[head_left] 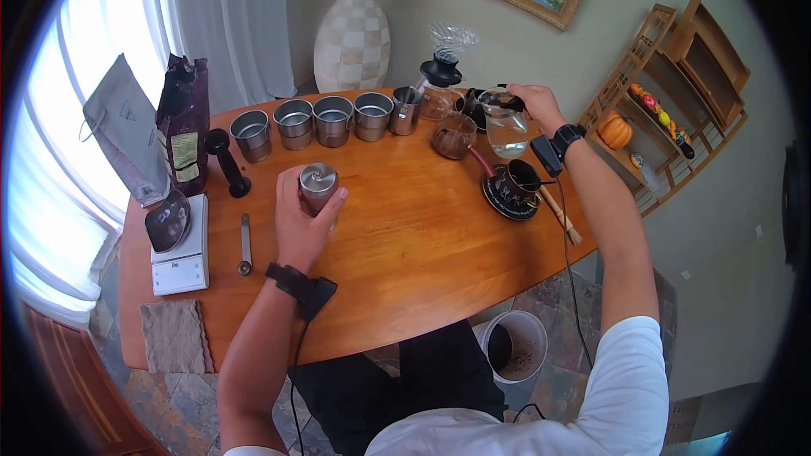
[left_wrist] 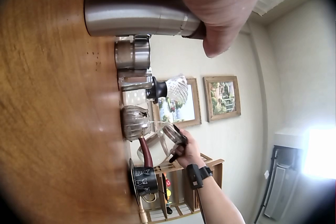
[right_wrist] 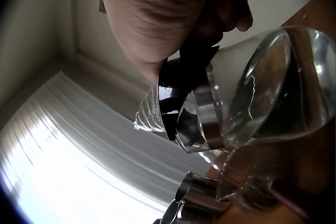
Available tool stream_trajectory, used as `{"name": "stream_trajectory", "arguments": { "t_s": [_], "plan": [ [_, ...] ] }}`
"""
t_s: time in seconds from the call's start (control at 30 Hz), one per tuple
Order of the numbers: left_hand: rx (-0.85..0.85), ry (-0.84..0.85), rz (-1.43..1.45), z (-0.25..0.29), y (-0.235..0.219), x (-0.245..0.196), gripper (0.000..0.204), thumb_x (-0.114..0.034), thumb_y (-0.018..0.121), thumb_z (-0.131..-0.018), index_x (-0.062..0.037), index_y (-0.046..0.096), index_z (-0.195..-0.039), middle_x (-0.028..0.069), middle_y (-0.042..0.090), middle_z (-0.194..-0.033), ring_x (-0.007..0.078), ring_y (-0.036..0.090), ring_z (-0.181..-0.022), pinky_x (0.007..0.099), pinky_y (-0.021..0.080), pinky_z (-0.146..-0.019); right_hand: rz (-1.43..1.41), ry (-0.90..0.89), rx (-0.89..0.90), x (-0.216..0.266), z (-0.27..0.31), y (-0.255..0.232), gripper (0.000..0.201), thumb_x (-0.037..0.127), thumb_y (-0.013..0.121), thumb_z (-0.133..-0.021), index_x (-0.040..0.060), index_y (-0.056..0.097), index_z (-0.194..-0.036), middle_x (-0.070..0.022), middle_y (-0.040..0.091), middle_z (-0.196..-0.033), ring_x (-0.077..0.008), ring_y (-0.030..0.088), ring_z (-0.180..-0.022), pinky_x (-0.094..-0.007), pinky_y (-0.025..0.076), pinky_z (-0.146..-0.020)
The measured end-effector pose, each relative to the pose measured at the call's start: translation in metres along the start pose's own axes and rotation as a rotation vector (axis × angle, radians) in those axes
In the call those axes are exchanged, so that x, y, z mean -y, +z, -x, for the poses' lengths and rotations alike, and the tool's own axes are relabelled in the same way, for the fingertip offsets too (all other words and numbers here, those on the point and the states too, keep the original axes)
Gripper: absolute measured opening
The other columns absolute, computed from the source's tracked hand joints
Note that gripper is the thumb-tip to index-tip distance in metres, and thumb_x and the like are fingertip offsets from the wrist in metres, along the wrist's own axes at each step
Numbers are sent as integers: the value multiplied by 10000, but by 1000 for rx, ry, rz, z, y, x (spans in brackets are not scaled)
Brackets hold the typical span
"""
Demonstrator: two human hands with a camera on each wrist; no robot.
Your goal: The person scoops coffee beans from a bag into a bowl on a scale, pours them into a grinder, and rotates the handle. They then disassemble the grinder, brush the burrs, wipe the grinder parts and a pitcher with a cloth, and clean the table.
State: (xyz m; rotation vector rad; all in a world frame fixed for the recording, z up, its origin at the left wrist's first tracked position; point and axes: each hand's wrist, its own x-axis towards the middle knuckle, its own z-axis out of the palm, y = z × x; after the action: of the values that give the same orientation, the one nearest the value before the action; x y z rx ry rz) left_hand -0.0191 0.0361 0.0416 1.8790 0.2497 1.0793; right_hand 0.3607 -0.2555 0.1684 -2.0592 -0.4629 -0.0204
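My left hand (head_left: 304,218) grips a steel hand coffee grinder (head_left: 318,179), fingers and thumb round its upper body; the left wrist view shows its brushed steel side (left_wrist: 136,8). My right hand (head_left: 541,108) holds a glass carafe (head_left: 507,133) of clear water by its black handle. In the right wrist view the carafe (right_wrist: 252,87) leans over, its mouth close above a ribbed glass pot (right_wrist: 247,176) with a dark red handle (left_wrist: 146,153). Beside it stands a black decorated cup (head_left: 522,177) on a matching saucer (head_left: 509,211). A metal crank handle (head_left: 245,245) lies left of the grinder.
Several steel cups (head_left: 334,121) line the table's back edge, with a glass dripper (head_left: 452,42) on a server. At left stand coffee bags (head_left: 183,118), a black tamper-like tool (head_left: 226,165), and a white scale (head_left: 180,273). A brush (head_left: 564,219) lies right; a bucket (head_left: 532,342) stands below.
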Motion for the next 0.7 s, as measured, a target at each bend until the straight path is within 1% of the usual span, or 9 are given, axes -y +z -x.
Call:
{"name": "stream_trajectory", "arguments": {
  "t_s": [0.03, 0.13, 0.17, 0.23, 0.33, 0.5, 0.57, 0.63, 0.7],
  "plan": [
    [3, -6, -12, 0, 0, -1, 460, -193, 853, -865, -36, 593, -1210, 103, 555, -1182, 235, 613, -1060, 352, 510, -910, -63, 44, -10, -3, 0, -2, 345, 361, 771, -920, 45, 720, -793, -4, 583, -640, -104, 473, -514, -278, 380, -499],
    [9, -34, 20, 0, 1, -1, 461, -197, 850, -864, -32, 590, -1208, 104, 554, -1184, 238, 610, -1071, 357, 505, -924, -150, 52, -70, -14, 0, -10, 356, 372, 770, -903, 34, 717, -804, -5, 583, -642, -109, 481, -537, -294, 374, -509],
    [15, -32, 19, 0, 0, -1, 461, -197, 850, -864, -32, 590, -1208, 104, 554, -1184, 238, 610, -1071, 357, 505, -924, -153, 56, -74, -19, -1, -13, 356, 372, 770, -903, 34, 717, -804, -5, 583, -642, -109, 481, -537, -294, 374, -509],
    [17, -54, 9, 0, 0, -2, 458, -196, 844, -866, -27, 588, -1206, 106, 554, -1185, 242, 609, -1078, 361, 501, -936, -179, 67, -152, -27, 0, -23, 365, 379, 764, -907, 25, 722, -827, -11, 592, -653, -112, 492, -547, -296, 388, -517],
    [23, -46, 7, 0, 1, 0, 455, -193, 839, -868, -21, 588, -1207, 109, 554, -1183, 254, 602, -1099, 370, 492, -956, -185, 81, -215, -38, 9, -49, 384, 397, 760, -905, 20, 725, -838, -8, 585, -656, -115, 490, -546, -298, 391, -521],
    [26, -47, -19, 1, 2, 4, 454, -192, 834, -870, -17, 589, -1209, 116, 558, -1178, 274, 590, -1121, 382, 480, -976, -188, 149, -334, -97, 10, -104, 420, 443, 770, -881, 26, 732, -843, -8, 589, -692, -112, 503, -562, -292, 390, -520],
    [28, -41, -27, 1, 2, 7, 452, -191, 832, -871, -15, 590, -1210, 120, 561, -1176, 280, 587, -1124, 384, 476, -982, -303, 163, -440, -115, 20, -117, 348, 411, 803, -880, 79, 718, -822, 30, 497, -606, -103, 386, -457, -294, 318, -452],
    [15, -23, -49, 1, 3, 11, 445, -187, 823, -880, -16, 587, -1216, 115, 569, -1188, 267, 590, -1126, 380, 476, -989, -321, 184, -457, -130, 32, -130, 335, 402, 810, -878, 85, 714, -831, 28, 501, -603, -106, 393, -456, -296, 309, -452],
    [23, -32, -30, 2, 3, 9, 448, -186, 819, -885, -20, 582, -1227, 108, 573, -1195, 250, 593, -1127, 376, 483, -984, -410, 216, -484, -141, 45, -140, 335, 405, 820, -873, 89, 713, -846, 27, 502, -604, -104, 397, -463, -300, 304, -452]
  ]
}}
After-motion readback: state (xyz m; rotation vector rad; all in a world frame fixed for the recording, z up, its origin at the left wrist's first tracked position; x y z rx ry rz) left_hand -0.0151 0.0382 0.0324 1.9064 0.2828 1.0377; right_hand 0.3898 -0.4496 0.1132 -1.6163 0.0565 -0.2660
